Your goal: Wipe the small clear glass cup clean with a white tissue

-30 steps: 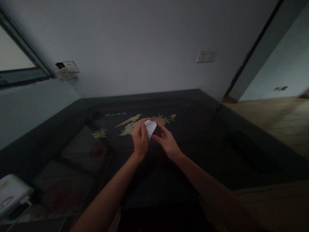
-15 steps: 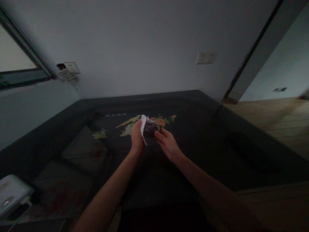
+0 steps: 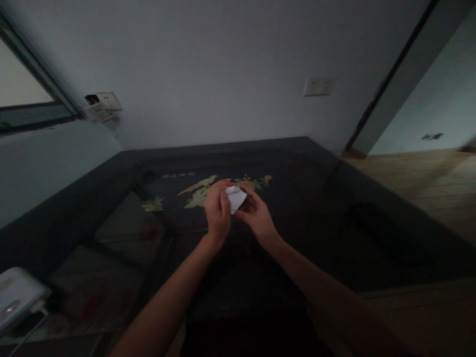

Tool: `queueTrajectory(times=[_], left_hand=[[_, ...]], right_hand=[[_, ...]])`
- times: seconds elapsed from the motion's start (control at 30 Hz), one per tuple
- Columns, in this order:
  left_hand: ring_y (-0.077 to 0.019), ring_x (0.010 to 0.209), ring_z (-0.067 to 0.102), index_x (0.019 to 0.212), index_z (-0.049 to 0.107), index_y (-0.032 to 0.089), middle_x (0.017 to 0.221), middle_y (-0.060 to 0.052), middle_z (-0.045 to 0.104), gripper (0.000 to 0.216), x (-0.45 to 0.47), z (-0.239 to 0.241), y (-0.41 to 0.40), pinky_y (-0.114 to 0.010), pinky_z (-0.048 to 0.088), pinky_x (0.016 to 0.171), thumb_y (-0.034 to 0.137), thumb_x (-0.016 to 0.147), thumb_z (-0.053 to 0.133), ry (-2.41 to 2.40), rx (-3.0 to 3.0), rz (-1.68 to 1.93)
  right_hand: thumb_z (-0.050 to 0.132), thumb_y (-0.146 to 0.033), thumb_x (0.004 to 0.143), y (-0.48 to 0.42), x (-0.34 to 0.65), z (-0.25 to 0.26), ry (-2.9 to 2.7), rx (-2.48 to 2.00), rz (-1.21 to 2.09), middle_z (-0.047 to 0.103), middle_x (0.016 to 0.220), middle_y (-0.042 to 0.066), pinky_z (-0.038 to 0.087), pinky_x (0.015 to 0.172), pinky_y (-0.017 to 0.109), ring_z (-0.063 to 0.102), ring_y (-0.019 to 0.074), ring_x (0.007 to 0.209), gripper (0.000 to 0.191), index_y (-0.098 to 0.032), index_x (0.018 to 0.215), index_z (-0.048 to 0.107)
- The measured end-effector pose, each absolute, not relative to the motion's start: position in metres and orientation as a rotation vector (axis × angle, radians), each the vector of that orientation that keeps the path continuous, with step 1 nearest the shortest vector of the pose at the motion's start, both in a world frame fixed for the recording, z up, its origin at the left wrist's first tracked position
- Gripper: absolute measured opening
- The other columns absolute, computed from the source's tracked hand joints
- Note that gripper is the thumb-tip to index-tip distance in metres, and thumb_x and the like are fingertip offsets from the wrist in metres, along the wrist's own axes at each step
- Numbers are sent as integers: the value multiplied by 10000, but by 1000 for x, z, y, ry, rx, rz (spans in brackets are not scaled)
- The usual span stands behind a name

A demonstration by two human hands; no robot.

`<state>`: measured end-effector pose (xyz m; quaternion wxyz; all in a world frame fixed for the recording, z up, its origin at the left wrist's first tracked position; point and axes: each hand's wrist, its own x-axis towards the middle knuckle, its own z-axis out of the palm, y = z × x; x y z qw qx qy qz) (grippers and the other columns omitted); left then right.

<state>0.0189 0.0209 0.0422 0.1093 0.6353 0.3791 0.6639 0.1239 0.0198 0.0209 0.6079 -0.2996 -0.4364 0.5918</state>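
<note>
My left hand is closed on a white tissue, pressing it over the near side of a small dark object. My right hand grips that dark object from the right, fingers behind it and thumb below. Most of the object lies hidden under the tissue and fingers, so its kind cannot be made out. Both hands are together above the middle of a dark glossy table, in front of its bird-and-flower picture.
A white device with a cable is at the table's left front corner. A long black object rests on the right side. Wall sockets are above the back edge, with a loose socket plate at left. A window is at upper left.
My left hand has turned and brought the tissue rightward across the object's front, covering much of the dark surface that showed before. My right hand still holds the object.
</note>
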Motion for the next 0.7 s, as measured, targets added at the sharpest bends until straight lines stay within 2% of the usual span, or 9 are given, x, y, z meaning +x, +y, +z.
queueTrajectory(times=[0.2,0.37,0.43,0.57,0.7], left_hand=[[-215,1030,600,898,682,186,994,-88,676,357,16,48,21,-345,428,926,398,930,396,1042,1781,1939],[-199,816,657,794,686,158,874,-77,715,330,14,51,30,-296,496,745,412,834,479,972,1276,1791],[-210,826,667,742,667,158,820,-70,721,308,15,53,33,-310,509,746,391,806,475,908,1110,1718],[-224,870,677,756,665,157,791,-64,724,299,18,55,35,-340,521,780,373,793,461,843,918,1621],[-205,846,668,772,673,165,836,-66,725,305,20,51,29,-320,517,765,383,839,470,913,1033,1793]], right_hand=[[822,-202,527,15,126,27,-1016,-693,1379,662,1135,48,446,1023,426,608,229,1085,568,-240,1050,602],[828,-272,560,12,127,30,-1038,-705,1400,693,1081,33,435,1040,459,621,239,1067,501,-253,1025,642],[835,-292,557,11,127,30,-1038,-701,1399,700,1074,25,437,1043,462,629,236,1053,515,-254,1034,644],[833,-310,564,11,125,31,-1048,-702,1398,699,1083,23,431,1049,462,630,233,1050,518,-253,1041,638],[826,-297,560,12,124,28,-1045,-719,1405,688,1100,30,428,1046,453,622,233,1071,526,-250,1041,617]])
